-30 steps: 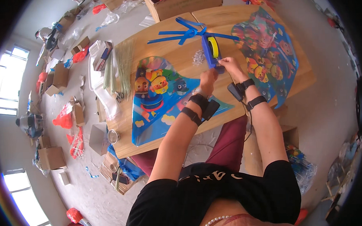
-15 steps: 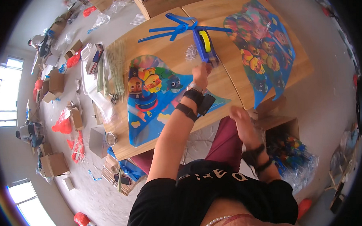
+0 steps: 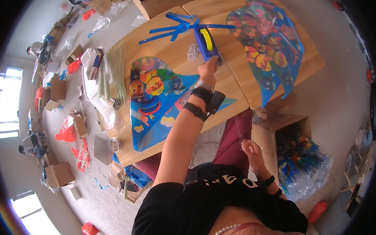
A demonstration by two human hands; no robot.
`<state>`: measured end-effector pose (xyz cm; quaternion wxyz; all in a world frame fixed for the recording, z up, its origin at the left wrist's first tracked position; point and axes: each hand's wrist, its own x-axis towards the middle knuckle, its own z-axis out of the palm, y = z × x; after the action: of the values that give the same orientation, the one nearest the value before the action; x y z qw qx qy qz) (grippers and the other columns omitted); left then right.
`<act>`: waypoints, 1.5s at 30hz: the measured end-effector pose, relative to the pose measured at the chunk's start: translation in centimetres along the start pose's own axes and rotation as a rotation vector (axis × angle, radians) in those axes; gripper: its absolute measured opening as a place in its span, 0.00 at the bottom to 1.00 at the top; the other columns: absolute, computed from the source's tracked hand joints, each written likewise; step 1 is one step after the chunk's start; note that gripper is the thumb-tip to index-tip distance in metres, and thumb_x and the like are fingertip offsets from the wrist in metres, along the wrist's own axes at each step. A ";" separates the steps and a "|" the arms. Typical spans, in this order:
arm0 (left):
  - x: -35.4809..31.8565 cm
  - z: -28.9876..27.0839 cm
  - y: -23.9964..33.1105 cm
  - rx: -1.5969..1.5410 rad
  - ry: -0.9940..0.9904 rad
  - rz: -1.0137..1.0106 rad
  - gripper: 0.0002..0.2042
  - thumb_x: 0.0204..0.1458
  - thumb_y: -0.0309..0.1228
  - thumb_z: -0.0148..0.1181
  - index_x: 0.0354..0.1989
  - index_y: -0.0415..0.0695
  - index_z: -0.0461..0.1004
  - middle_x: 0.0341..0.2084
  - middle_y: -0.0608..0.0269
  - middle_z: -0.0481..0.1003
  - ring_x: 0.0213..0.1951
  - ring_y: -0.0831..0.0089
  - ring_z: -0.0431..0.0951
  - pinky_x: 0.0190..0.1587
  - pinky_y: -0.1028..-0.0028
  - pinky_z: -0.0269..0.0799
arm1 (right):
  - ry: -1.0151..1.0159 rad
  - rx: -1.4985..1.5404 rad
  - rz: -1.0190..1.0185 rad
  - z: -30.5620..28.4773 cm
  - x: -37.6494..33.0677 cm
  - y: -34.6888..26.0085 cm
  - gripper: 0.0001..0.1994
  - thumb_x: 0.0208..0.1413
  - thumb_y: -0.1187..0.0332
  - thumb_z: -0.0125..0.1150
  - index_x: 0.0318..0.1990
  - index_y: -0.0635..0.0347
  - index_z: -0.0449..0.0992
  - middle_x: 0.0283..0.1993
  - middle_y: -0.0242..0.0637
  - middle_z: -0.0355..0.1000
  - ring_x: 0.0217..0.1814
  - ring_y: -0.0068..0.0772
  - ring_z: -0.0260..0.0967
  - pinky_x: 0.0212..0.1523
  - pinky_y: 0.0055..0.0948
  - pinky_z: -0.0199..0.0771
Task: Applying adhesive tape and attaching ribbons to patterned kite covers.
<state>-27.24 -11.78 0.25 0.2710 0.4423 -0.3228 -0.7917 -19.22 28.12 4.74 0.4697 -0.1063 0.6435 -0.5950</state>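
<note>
My left hand (image 3: 208, 72) reaches over the table and touches the near end of a blue tape dispenser (image 3: 209, 52) that carries a yellow roll. Its fingers are closed there; whatever is between them is hidden. My right hand (image 3: 252, 151) hovers off the table's front edge, beside my right thigh. Those fingers are curled in, and anything between them is too small to make out. Under my left forearm lies a blue cartoon-printed plastic sheet (image 3: 154, 104). More printed sheets (image 3: 268, 48) lie overlapped at the right, their pointed tails hanging toward the table's edge.
Blue ribbon strips (image 3: 178, 28) cross behind the dispenser, beside a small pile of clear scraps (image 3: 193, 52). Thin pale sticks (image 3: 118, 70) lie at the table's left. Below right stands a cardboard box (image 3: 265, 135) near wrapped colourful goods (image 3: 301, 163). A tape roll (image 3: 114, 145) sits at the left corner.
My right hand has drawn back from the table's edge toward my body, its fingers curling. My left hand stays at the dispenser's near end. The whole view has shifted slightly.
</note>
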 end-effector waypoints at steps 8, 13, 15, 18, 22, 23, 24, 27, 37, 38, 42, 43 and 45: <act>-1.2 1.5 1.0 -0.240 0.055 -0.038 0.07 0.52 0.26 0.63 0.25 0.41 0.72 0.21 0.66 0.71 0.21 0.78 0.68 0.24 0.76 0.60 | -0.001 0.019 0.003 -0.1 -1.3 -1.2 0.05 0.66 0.70 0.59 0.44 0.62 0.74 0.48 0.32 0.71 0.50 0.21 0.67 0.57 0.24 0.67; -0.7 1.0 1.1 -0.211 0.043 -0.032 0.07 0.51 0.25 0.64 0.24 0.41 0.72 0.20 0.67 0.70 0.19 0.78 0.68 0.21 0.75 0.59 | -0.032 0.004 0.052 -0.2 -2.7 -0.6 0.05 0.67 0.70 0.59 0.44 0.62 0.73 0.47 0.30 0.71 0.49 0.20 0.67 0.55 0.23 0.67; -0.2 0.8 0.6 -0.200 0.029 -0.014 0.08 0.51 0.25 0.64 0.23 0.41 0.72 0.19 0.67 0.70 0.19 0.78 0.68 0.20 0.75 0.58 | -0.024 -0.013 0.037 -0.4 -2.5 -0.4 0.05 0.67 0.70 0.59 0.44 0.62 0.74 0.47 0.30 0.71 0.49 0.20 0.66 0.55 0.23 0.67; 0.6 0.6 -0.6 -0.129 0.063 0.002 0.07 0.50 0.24 0.64 0.24 0.40 0.73 0.19 0.69 0.70 0.19 0.78 0.68 0.20 0.73 0.58 | 0.002 -0.047 0.018 -1.2 -2.0 1.0 0.05 0.67 0.70 0.59 0.44 0.62 0.74 0.46 0.30 0.71 0.48 0.18 0.67 0.53 0.22 0.68; 2.0 -1.4 -1.9 0.272 0.175 0.150 0.04 0.51 0.26 0.64 0.26 0.43 0.76 0.19 0.70 0.71 0.20 0.77 0.69 0.21 0.70 0.61 | -0.004 -0.191 0.011 -2.8 -1.1 2.4 0.07 0.65 0.69 0.62 0.44 0.63 0.75 0.42 0.29 0.74 0.43 0.16 0.69 0.47 0.20 0.70; 2.3 -2.4 -1.7 0.158 0.212 0.179 0.03 0.52 0.27 0.65 0.28 0.45 0.77 0.21 0.70 0.72 0.22 0.76 0.70 0.23 0.70 0.64 | 0.031 -0.212 -0.030 -2.9 -0.4 2.0 0.08 0.65 0.68 0.63 0.42 0.64 0.75 0.38 0.28 0.75 0.39 0.16 0.69 0.42 0.19 0.70; 1.3 -2.4 -2.0 0.165 0.206 0.160 0.03 0.52 0.27 0.65 0.28 0.45 0.77 0.21 0.70 0.72 0.22 0.76 0.70 0.23 0.70 0.64 | 0.070 -0.288 -0.041 -4.1 0.1 2.1 0.07 0.64 0.69 0.63 0.42 0.64 0.75 0.38 0.29 0.76 0.39 0.17 0.70 0.42 0.20 0.71; -5.4 -4.9 1.6 -0.275 -0.093 0.240 0.04 0.57 0.30 0.64 0.38 0.48 0.76 0.32 0.70 0.75 0.35 0.76 0.72 0.38 0.71 0.69 | 0.143 -0.695 -0.111 -5.6 1.1 -1.9 0.07 0.63 0.69 0.63 0.41 0.64 0.75 0.35 0.31 0.76 0.37 0.19 0.71 0.42 0.22 0.73; -20.7 -27.3 2.1 -0.461 0.071 0.293 0.05 0.59 0.27 0.60 0.42 0.45 0.73 0.36 0.65 0.71 0.40 0.71 0.73 0.48 0.68 0.73 | -0.344 -0.666 -0.139 -3.9 13.3 -6.7 0.03 0.60 0.75 0.62 0.40 0.61 0.76 0.33 0.23 0.72 0.35 0.15 0.69 0.38 0.21 0.71; -21.7 -28.5 1.2 -0.607 0.126 0.272 0.04 0.60 0.28 0.62 0.39 0.44 0.75 0.33 0.65 0.73 0.39 0.70 0.75 0.47 0.67 0.74 | -0.375 -0.621 -0.159 -3.5 14.0 -6.6 0.03 0.59 0.75 0.61 0.40 0.60 0.76 0.32 0.22 0.71 0.34 0.15 0.68 0.38 0.20 0.70; -24.8 -32.8 -2.8 -0.669 0.291 0.237 0.04 0.61 0.28 0.60 0.41 0.44 0.75 0.37 0.65 0.75 0.41 0.72 0.76 0.47 0.69 0.76 | -0.419 -0.781 -0.121 -1.4 16.3 -7.3 0.05 0.59 0.74 0.63 0.42 0.60 0.76 0.34 0.25 0.75 0.37 0.16 0.71 0.40 0.21 0.71; -25.1 -33.8 -3.4 -0.678 0.304 0.250 0.04 0.61 0.28 0.60 0.41 0.44 0.75 0.37 0.65 0.75 0.41 0.72 0.76 0.47 0.69 0.76 | -0.424 -0.756 -0.082 -1.2 16.8 -7.3 0.05 0.59 0.74 0.63 0.42 0.60 0.76 0.34 0.26 0.75 0.37 0.17 0.72 0.40 0.22 0.71; -25.5 -34.7 -4.1 -0.656 0.326 0.229 0.04 0.61 0.27 0.60 0.42 0.43 0.75 0.38 0.64 0.76 0.41 0.71 0.77 0.46 0.70 0.76 | -0.436 -0.741 -0.042 -1.2 17.7 -7.2 0.05 0.60 0.73 0.63 0.42 0.60 0.76 0.35 0.27 0.76 0.38 0.18 0.73 0.40 0.22 0.72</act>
<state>14.28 -0.30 -3.34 0.5328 0.4131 -0.0522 -0.7367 -32.62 14.60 2.37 0.5125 -0.4041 0.6970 -0.2968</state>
